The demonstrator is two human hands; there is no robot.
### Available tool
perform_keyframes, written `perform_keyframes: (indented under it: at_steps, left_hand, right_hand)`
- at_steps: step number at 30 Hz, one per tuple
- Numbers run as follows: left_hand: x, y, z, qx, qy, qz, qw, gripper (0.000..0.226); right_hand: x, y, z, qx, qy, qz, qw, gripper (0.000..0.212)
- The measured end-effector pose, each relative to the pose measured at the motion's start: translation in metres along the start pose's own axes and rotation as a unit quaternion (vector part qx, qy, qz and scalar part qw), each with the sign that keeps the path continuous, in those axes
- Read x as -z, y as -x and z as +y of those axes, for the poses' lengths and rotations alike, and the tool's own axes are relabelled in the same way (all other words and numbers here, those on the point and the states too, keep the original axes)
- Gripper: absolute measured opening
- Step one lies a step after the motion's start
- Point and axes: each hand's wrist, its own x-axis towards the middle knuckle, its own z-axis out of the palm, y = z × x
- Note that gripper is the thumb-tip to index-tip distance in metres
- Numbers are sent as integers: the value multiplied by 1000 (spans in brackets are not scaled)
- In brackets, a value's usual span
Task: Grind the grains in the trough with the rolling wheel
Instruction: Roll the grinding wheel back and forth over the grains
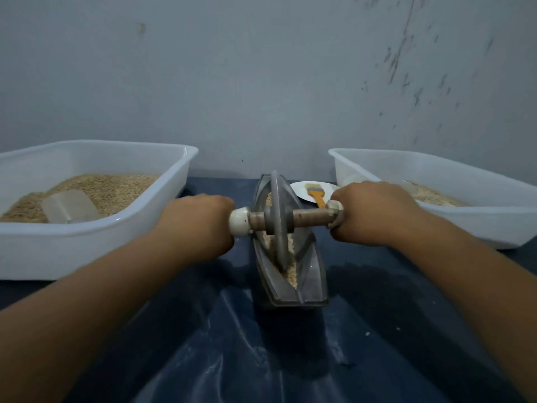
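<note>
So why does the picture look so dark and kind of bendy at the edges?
In the head view the light is dim and bluish, so the dark table cover shows only faint shiny streaks; the wide lens stretches the forearms near the bottom corners and tilts the left tub and right tub outward; the wheel and both hands, left and right, look fairly sharp.

Left tub edge-cropped; brush bristles perhaps blurred.
</note>
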Motion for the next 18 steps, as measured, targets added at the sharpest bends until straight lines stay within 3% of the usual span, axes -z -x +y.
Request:
perform_keyframes:
  at_steps: [3, 9, 15, 18]
  left_hand:
    - [-1, 10, -3, 9, 5, 2, 1000, 20]
    - [-8, -26, 7, 32, -4, 33, 999, 19]
    - [-4, -31, 10, -27, -45, 82, 995, 22]
    - [9, -19, 3, -37, 0, -28, 999, 27]
  right_hand:
    - [5, 3, 0, 15, 30, 31, 999, 11]
    - [-23, -32, -4, -41, -23, -15, 999, 13]
    - [-23, -17, 0, -47, -65, -68, 994, 11]
    - [4, 0, 3, -3, -79, -103, 992, 16]
